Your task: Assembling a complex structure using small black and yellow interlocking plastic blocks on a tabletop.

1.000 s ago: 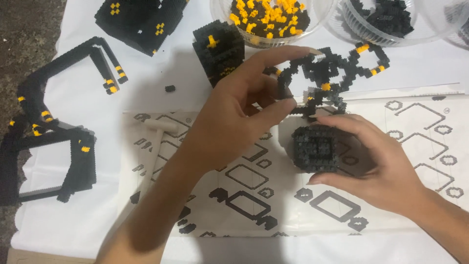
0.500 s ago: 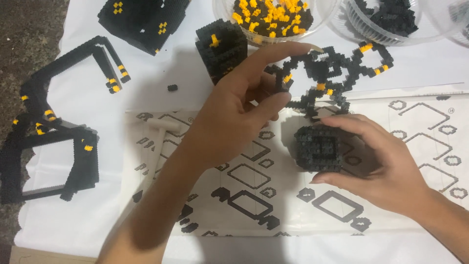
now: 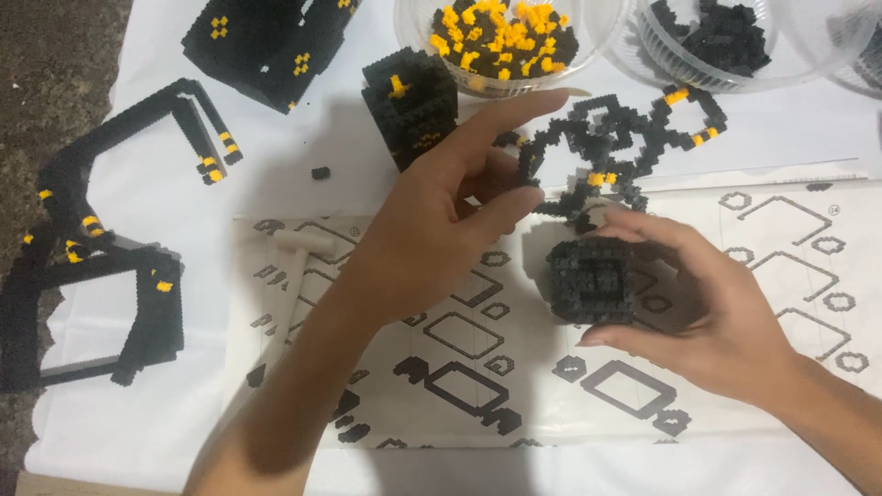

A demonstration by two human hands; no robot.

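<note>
Head view: right hand (image 3: 707, 317) wraps its fingers around 1 chunky black brick block (image 3: 593, 280); left hand (image 3: 441, 230) pinches the black-and-yellow loopy piece (image 3: 616, 152).

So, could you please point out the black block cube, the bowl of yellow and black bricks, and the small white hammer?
Black block cube (image 3: 593, 280), head view, on its front face.
Bowl of yellow and black bricks (image 3: 412, 37), head view, on its clear left rim.
Small white hammer (image 3: 296, 241), head view, on its head.

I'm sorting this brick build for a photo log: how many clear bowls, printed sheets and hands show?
Clear bowls: 3 (mixed-brick bowl, black-brick bowl, edge bowl)
Printed sheets: 1 (instruction sheet)
Hands: 2 (left hand, right hand)
Total: 6
</note>
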